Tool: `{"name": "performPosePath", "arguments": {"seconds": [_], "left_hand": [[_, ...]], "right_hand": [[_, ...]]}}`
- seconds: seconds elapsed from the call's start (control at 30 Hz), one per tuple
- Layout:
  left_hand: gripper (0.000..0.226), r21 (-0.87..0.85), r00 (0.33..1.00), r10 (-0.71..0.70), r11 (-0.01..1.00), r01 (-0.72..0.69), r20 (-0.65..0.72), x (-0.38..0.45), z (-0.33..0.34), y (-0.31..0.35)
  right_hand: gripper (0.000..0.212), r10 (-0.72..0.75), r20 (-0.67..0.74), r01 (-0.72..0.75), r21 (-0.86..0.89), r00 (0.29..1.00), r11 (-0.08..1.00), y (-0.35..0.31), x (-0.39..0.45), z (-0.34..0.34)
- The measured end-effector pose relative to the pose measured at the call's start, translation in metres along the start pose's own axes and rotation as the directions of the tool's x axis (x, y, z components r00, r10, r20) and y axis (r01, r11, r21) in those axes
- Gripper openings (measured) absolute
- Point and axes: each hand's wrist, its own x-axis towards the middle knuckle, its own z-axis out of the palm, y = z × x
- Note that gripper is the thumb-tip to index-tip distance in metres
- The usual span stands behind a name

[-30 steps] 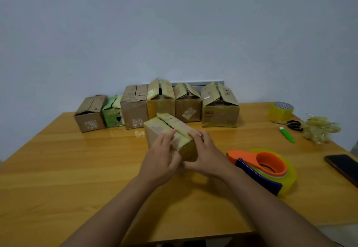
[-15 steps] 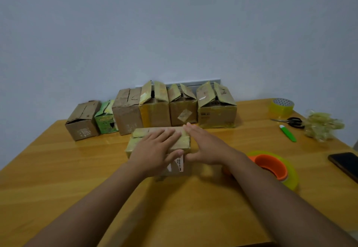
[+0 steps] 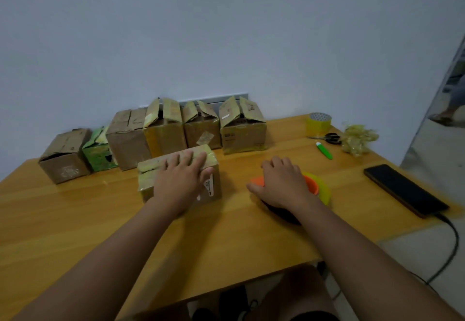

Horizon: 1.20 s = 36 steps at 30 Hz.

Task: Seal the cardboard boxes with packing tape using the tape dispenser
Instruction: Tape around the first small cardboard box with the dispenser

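Cardboard, creased and patched with old yellowish tape, makes up the small box (image 3: 176, 177) lying near the middle of the table (image 3: 75, 220). It looks light and a little soft at the flaps, so it probably slides or dents easily; pressing flat on the top, as the left hand (image 3: 180, 184) does with its fingers spread and not curled round anything, seems the sound way to steady it. Just to its right lies the tape dispenser (image 3: 315, 188), orange with a yellow-green roll, stiff plastic. The right hand (image 3: 283, 186) rests over it, palm down; whether the fingers have closed on the handle cannot be told. The handle under that palm is likely the place to hold it.

Behind, a row of boxes (image 3: 156, 136) with flaps up stands against the pale wall (image 3: 226, 31). Further right sit a spare tape roll (image 3: 318, 123), scissors (image 3: 329, 138), a green cutter (image 3: 324, 150), crumpled tape (image 3: 358, 139) and a phone (image 3: 405, 189). The varnished wood looks smooth and slippery.
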Motion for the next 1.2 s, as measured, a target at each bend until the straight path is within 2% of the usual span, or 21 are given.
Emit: {"name": "performPosePath", "arguments": {"seconds": [0.13,0.27,0.4,0.53,0.7,0.77,0.87,0.97,1.07,1.13,1.2], "left_hand": [[0.072,0.008,0.996,0.092,0.996,-0.092,0.004,-0.003,-0.003,0.008],[0.066,-0.008,0.992,0.129,0.992,-0.13,-0.006,-0.003,-0.001,0.009],[0.067,-0.067,0.995,0.1,0.993,-0.101,-0.012,-0.002,-0.002,0.008],[0.065,-0.09,0.997,0.079,0.993,-0.081,-0.024,0.0,-0.004,0.009],[0.057,-0.186,0.995,0.1,0.978,-0.096,0.009,0.007,-0.009,0.004],[0.055,-0.191,0.992,0.12,0.975,-0.114,0.025,0.011,-0.011,0.001],[0.057,-0.172,0.987,0.157,0.974,-0.147,0.044,0.014,-0.015,-0.004],[0.057,-0.19,0.98,0.187,0.967,-0.17,0.072,0.017,-0.018,-0.012],[0.047,-0.362,0.974,0.198,0.92,-0.147,0.11,0.018,-0.021,-0.024],[0.044,-0.48,0.985,0.142,0.874,-0.08,0.095,0.017,-0.024,-0.03],[0.036,-0.624,0.999,0.019,0.781,0.017,0.051,0.015,-0.027,-0.031]], "right_hand": [[0.091,0.087,0.044,-0.086,-0.031,0.995,0.996,0.022,-0.027,0.005],[0.101,0.109,0.07,-0.107,-0.035,0.992,0.994,0.027,-0.046,0.013],[0.087,0.147,-0.018,-0.147,-0.048,0.989,0.988,0.026,-0.051,0.027],[0.059,0.139,-0.132,-0.146,-0.047,0.982,0.988,0.025,-0.05,0.033],[0.044,0.114,-0.1,-0.113,0.008,0.989,0.994,0.029,-0.042,0.029],[0.042,0.119,-0.086,-0.114,0.063,0.989,0.991,0.032,-0.037,0.026],[0.04,0.169,-0.136,-0.132,0.243,0.976,0.961,0.031,-0.028,0.009],[0.035,0.134,-0.221,-0.051,0.348,0.966,0.936,0.015,-0.018,-0.022],[0.03,0.026,-0.317,0.099,0.37,0.948,0.924,-0.014,0.0,-0.048],[0.03,-0.043,-0.323,0.163,0.355,0.945,0.921,-0.035,0.018,-0.057],[0.032,-0.102,-0.316,0.208,0.322,0.943,0.924,-0.055,0.035,-0.061]]}}
